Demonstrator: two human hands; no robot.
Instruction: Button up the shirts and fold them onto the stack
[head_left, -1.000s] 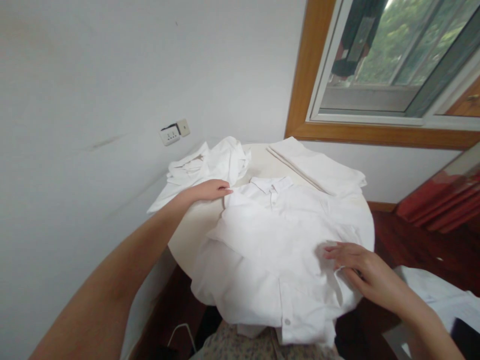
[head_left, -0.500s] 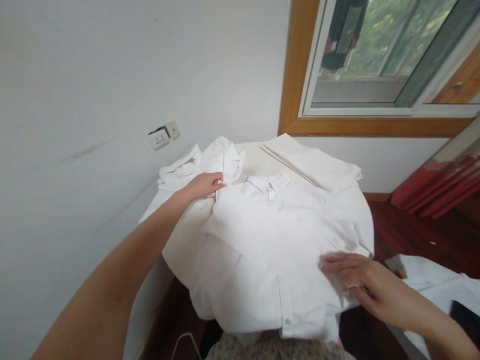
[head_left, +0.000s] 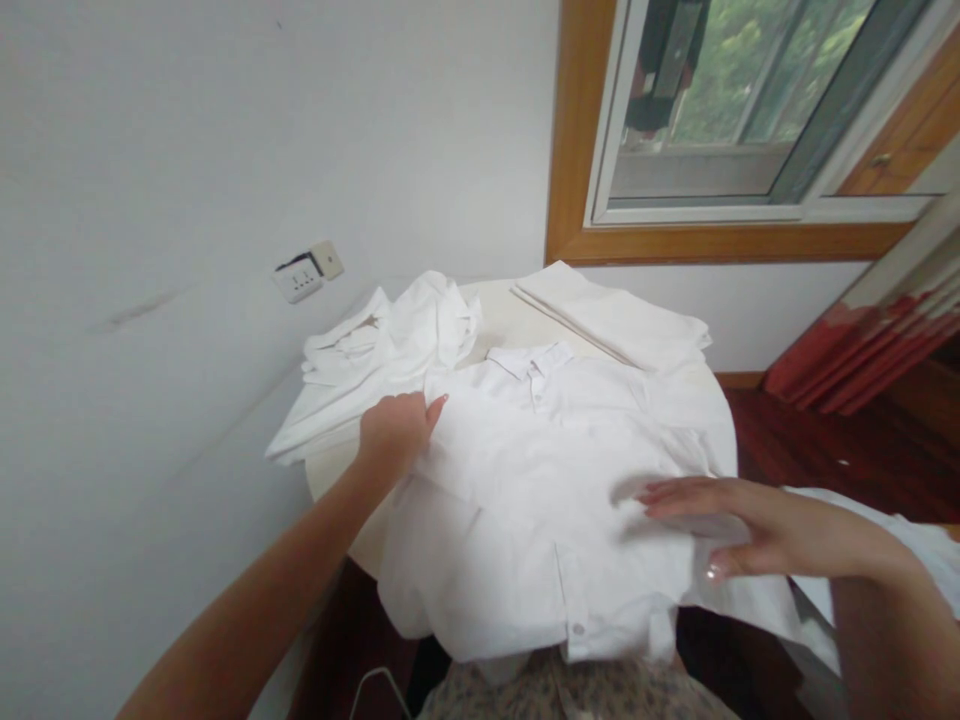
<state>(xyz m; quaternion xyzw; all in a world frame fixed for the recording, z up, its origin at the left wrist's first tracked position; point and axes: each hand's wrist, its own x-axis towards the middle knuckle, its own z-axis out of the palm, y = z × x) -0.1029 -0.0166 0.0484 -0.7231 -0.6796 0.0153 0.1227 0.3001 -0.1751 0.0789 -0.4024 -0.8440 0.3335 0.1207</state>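
Observation:
A white button-up shirt (head_left: 517, 500) lies spread over a round table, its collar towards the wall and its lower edge hanging over the near side. My left hand (head_left: 396, 428) is closed at the shirt's left edge, thumb on top and the curled fingers partly hidden. Over the right part of the shirt, my right hand (head_left: 739, 520) is open, fingers stretched out with the thumb apart. A shadow lies on the cloth beside its fingertips.
A crumpled white garment (head_left: 390, 335) lies at the table's left back. Folded white cloth (head_left: 611, 315) rests at the right back. The pale tabletop (head_left: 495, 310) stands against a wall with a socket (head_left: 300, 280). More white cloth (head_left: 900, 535) is at the right.
My left hand has moved down along the shirt's left edge, from near the shoulder. My right hand has risen a little off the cloth, its fingers spreading. The view has shifted slightly right.

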